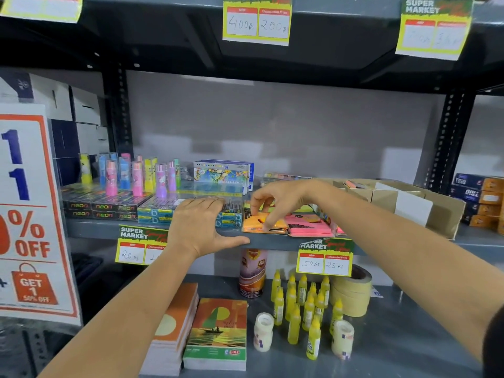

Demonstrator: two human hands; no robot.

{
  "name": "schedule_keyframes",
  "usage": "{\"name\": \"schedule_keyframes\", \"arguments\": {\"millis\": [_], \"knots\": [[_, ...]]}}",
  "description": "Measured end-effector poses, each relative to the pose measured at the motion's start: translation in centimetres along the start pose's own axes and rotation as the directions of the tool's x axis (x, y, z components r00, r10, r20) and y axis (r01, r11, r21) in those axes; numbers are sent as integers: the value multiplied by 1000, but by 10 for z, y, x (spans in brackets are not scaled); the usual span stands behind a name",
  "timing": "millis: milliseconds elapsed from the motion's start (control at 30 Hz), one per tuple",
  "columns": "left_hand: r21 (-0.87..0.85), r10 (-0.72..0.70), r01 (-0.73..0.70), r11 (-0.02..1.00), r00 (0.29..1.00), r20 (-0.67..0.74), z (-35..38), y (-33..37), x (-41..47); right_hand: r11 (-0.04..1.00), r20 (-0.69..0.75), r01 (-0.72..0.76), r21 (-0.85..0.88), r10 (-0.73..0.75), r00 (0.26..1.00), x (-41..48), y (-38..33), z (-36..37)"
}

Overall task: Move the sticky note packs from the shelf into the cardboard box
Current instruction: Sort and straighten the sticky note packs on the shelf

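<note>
Head view looks at a grey metal shelf (90,230) crowded with stationery. At its front edge lie the sticky note packs: an orange pack (253,223) and, touching it on the right, a pink pack (308,225). Just left of them sits a stack of blue pen boxes (155,214), then dark neon boxes (101,210), with pastel tubes (136,175) standing on top and a crayon box (221,174) upright behind. Right of the packs stands the open cardboard box (444,211), near them on the same shelf, its flaps partly up. Price tags (324,257) hang from the shelf edge. On the lower shelf are notebooks (215,334), yellow glue bottles (300,301), a can (252,274) and masking tape rolls (354,293). A sale poster (27,208) fills the left side. Left hand (201,227) lies flat, palm down, on the pen boxes, fingers spread and holding nothing, thumb stretched along the shelf edge. Right hand (281,203) reaches in from the right, wrist arched above the packs, fingers (266,225) curled down and pinching the top of the orange pack, which lies on the shelf.
</note>
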State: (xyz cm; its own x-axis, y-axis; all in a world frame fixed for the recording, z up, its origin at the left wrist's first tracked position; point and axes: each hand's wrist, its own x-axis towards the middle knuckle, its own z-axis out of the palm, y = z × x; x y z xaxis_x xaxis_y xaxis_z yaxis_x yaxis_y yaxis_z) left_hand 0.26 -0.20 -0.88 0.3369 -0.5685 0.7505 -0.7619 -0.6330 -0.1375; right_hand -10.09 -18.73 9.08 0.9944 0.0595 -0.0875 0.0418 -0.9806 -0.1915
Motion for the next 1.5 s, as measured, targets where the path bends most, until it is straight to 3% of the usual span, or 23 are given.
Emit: {"name": "schedule_keyframes", "arguments": {"millis": [67, 133, 200, 267, 333, 433, 500, 600, 767, 1033, 1267, 1367, 1500], "knots": [[5, 0, 0, 1000, 1000, 3, 0, 0, 0, 998, -68, 1, 70, 4, 998, -2, 1, -5], [7, 3, -3, 1000, 1000, 9, 1, -1, 0, 990, -277, -19, 143, 58, 959, -1, 6, -13], [12, 6, -6, 1000, 1000, 9, 1, -1, 0, 981, -488, -132, 140, 184, 853, 4, 14, -22], [13, 7, -7, 1000, 1000, 4, 1, -1, 0, 950, -562, -298, 92, 297, 772, 12, 24, -27], [11, 4, -4, 1000, 1000, 8, 1, -2, 0, 927, -488, -374, 31, 341, 804, 16, 34, -31], [4, -6, 6, 1000, 1000, 7, 2, -2, 0, 906, -209, -395, -151, 361, 909, 16, 45, -38], [2, -7, 7, 1000, 1000, 6, 2, -3, 0, 858, -84, -426, -288, 420, 904, 18, 50, -38], [0, -2, 2, 1000, 1000, -6, 3, -3, -1, 789, -7, -440, -429, 485, 875, 27, 58, -33], [1, 0, 0, 1000, 1000, -11, 5, -3, 0, 748, 69, -439, -497, 538, 840, 44, 57, -32], [-17, 19, -20, 1000, 999, -26, 6, -4, 0, 729, 131, -377, -572, 535, 835, 56, 53, -28], [-13, 7, -7, 1000, 1000, -8, 5, -3, 0, 725, -28, -436, -533, 500, 866, 55, 59, -31], [-2, 12, -12, 1000, 1000, -20, 4, -3, 0, 768, -118, -441, -464, 440, 890, 52, 62, -39], [-11, 18, -18, 1000, 999, -33, 4, -2, 0, 886, -129, -364, -288, 341, 931, 50, 54, -46]]}}
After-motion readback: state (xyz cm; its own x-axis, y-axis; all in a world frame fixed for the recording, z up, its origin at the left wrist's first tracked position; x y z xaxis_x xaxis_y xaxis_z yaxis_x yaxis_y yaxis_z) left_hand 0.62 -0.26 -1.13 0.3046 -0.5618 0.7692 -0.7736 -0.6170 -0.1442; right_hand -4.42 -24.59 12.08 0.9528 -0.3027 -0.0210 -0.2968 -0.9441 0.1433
